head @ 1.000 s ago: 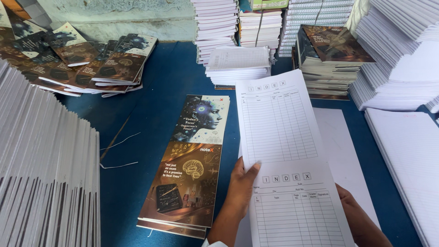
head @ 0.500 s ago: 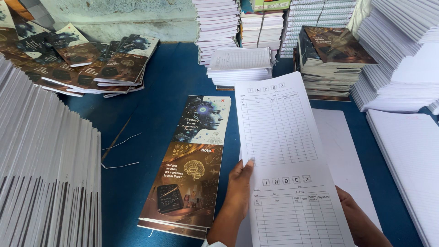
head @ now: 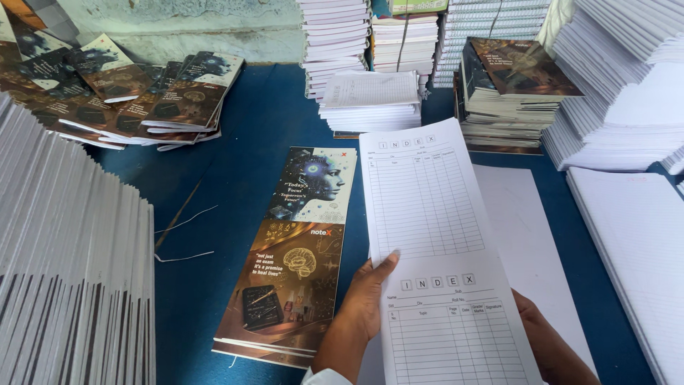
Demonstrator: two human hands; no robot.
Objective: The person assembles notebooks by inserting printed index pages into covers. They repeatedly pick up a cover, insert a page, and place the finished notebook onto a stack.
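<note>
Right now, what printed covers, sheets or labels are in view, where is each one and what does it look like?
Ruled sheet: held by left hand and right hand, long, white, grey tables.
Cover strip: flat on blue table, left of the sheet, long, dark blue above, brown below.
Fanned covers: far left, dark brown.
Covered stack: far right, brown top.

- The index sheet (head: 442, 271) held in both hands is thin white paper, matt, printed with fine grey ruled lines.
- The long cover strip (head: 292, 257) on the worktop (head: 242, 135) looks like coated card, smooth with a slight sheen (dark printed artwork).
- The worktop is a smooth blue surface, matt.
- The stacks of pages (head: 71, 285) at the left are plain white paper, edges slightly rough.
- The wall (head: 185, 28) behind is rough, patchy plaster.
</note>
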